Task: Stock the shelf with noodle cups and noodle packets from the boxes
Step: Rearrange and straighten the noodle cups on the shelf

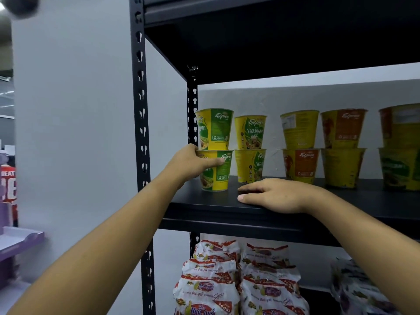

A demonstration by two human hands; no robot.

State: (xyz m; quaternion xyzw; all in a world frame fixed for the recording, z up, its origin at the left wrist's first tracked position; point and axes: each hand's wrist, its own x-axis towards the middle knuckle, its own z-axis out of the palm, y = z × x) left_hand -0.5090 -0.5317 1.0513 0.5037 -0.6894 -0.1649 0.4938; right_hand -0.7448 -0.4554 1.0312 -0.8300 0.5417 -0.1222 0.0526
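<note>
Black shelf (pixel 204 200) carries stacked noodle cups (pixel 250 165), apparently five stacks.

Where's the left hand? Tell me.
Head view, left of centre: the left hand grips the leftmost bottom-row cup on the shelf, beside the rear post.

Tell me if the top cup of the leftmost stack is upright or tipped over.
Upright: the top cup stands wide end up, squarely on the lower cup, which the left hand grips.

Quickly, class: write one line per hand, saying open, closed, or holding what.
Left hand: grips the bottom noodle cup of the leftmost stack.
Right hand: open, resting flat on the shelf.
</note>
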